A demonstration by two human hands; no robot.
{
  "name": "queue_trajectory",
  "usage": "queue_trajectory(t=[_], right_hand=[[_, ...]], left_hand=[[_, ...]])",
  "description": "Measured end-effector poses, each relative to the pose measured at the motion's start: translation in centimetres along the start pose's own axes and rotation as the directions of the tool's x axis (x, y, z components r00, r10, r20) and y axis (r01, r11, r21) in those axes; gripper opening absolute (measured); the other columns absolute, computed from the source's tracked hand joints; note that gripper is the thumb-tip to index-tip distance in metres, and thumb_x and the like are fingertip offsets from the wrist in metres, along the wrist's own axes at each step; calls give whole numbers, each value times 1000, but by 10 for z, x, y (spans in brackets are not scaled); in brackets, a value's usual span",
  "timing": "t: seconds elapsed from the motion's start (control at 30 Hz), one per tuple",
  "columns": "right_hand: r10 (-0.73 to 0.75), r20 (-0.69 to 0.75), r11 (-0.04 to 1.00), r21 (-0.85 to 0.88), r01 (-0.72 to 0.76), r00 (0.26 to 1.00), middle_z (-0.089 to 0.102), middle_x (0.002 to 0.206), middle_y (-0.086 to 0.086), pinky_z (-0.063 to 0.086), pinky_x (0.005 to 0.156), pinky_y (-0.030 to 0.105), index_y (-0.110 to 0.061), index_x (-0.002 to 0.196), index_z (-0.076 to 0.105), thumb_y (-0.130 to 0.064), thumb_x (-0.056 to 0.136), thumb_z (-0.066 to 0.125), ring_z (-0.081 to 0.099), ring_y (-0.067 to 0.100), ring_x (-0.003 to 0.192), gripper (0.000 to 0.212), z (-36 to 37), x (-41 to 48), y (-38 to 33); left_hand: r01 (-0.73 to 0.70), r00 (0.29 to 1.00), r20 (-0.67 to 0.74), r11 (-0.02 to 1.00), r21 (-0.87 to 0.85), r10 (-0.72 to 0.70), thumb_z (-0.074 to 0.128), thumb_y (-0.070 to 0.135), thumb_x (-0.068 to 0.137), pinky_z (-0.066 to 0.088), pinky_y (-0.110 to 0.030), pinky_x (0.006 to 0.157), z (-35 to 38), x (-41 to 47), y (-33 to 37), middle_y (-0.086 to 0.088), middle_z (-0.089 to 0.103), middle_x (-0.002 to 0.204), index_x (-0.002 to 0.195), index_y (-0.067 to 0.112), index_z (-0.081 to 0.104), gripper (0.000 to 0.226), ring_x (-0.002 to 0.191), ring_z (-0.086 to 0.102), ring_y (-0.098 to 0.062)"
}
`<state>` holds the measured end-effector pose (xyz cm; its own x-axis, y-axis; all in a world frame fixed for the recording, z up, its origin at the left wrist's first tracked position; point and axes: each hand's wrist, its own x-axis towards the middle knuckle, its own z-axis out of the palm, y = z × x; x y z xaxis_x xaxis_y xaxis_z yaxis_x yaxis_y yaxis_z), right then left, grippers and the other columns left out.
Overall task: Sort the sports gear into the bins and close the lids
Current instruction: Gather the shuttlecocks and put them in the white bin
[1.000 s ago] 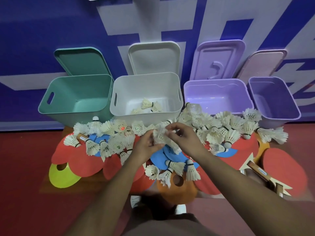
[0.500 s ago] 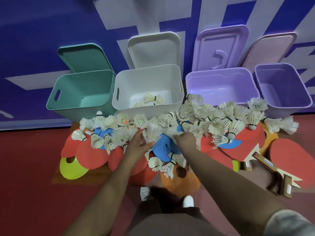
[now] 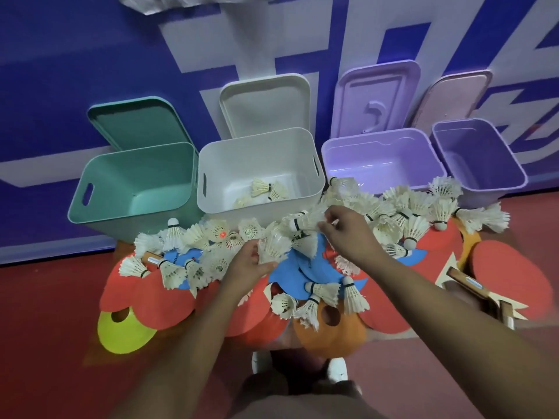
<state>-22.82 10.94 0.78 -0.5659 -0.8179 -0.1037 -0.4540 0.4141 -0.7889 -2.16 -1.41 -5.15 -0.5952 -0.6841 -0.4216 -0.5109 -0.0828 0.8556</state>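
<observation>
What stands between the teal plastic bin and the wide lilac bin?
An open white plastic bin, a few feather shuttlecocks inside, seen in the head view.

My right hand (image 3: 348, 234) has left the blue paddles (image 3: 305, 267) and come up just before the white bin's (image 3: 257, 137) right front corner, now pinching one shuttlecock (image 3: 304, 221).

Left hand (image 3: 245, 263), right hand (image 3: 348, 234) among shuttlecocks (image 3: 416, 228)

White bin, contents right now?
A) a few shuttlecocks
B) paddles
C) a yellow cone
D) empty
A: a few shuttlecocks lie on the bottom of the white bin, and nothing else shows inside it.
</observation>
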Motion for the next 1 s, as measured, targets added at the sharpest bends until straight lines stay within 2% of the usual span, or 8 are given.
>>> queue_trajectory(t=[0.13,0.3,0.37,0.47,0.57,0.73,0.9,1.0], right_hand=[[-95,164,976,-179,124,982,54,75,-2,32,60,30,-9,79,52,-19,93,61,47,5,60,20,-6,-4,-10],[-118,191,964,-215,159,974,59,89,6,33,66,28,-7,88,61,-24,95,60,49,15,70,18,-4,-11,-13],[-118,117,979,-152,135,986,57,97,2,38,67,25,-12,99,64,-33,94,61,53,12,74,22,-1,-16,-14],[-30,-155,999,16,33,988,55,104,-7,44,70,19,-23,107,63,-44,94,57,58,5,79,25,-7,-19,-6],[81,-238,970,-205,-132,968,57,110,2,48,77,32,-16,114,60,-39,93,60,59,17,90,31,-12,-23,30],[327,-11,774,-571,-274,945,49,122,11,53,71,41,-12,133,43,-37,91,61,61,32,96,52,12,-32,74],[382,-52,750,-566,-342,923,53,120,14,47,59,35,-13,126,47,-21,91,57,63,35,89,37,39,-32,85],[318,-145,722,-603,-339,937,59,96,10,45,51,35,-9,97,55,-2,85,51,58,31,68,14,43,-33,87]], left_hand=[[-74,981,183,997,7,71,81,10,75,52,-36,96,-2,14,15,-1,65,118,126,24,53,59,110,64,-17],[-130,925,359,992,-7,124,80,9,77,48,-22,95,1,22,35,2,64,122,130,21,52,61,113,61,-6],[-141,919,369,990,-21,139,79,12,77,48,-30,98,3,24,36,2,65,121,128,25,54,58,115,62,-12],[-138,923,351,987,-81,157,76,3,80,49,-21,91,3,25,36,6,68,118,119,31,56,53,113,63,-9],[-129,917,366,986,-105,159,73,-3,80,48,-13,84,2,26,35,10,67,116,119,30,55,54,108,63,-2],[-79,921,374,992,-94,109,75,4,81,48,-19,92,-7,30,25,9,63,125,129,27,52,58,111,62,-1],[-35,929,364,995,-97,68,73,0,82,50,-26,96,-8,28,17,12,62,125,129,24,52,58,114,61,-3],[-14,938,341,991,-130,58,70,-7,82,54,-21,86,-6,26,16,14,64,118,118,28,54,52,110,63,-4]])
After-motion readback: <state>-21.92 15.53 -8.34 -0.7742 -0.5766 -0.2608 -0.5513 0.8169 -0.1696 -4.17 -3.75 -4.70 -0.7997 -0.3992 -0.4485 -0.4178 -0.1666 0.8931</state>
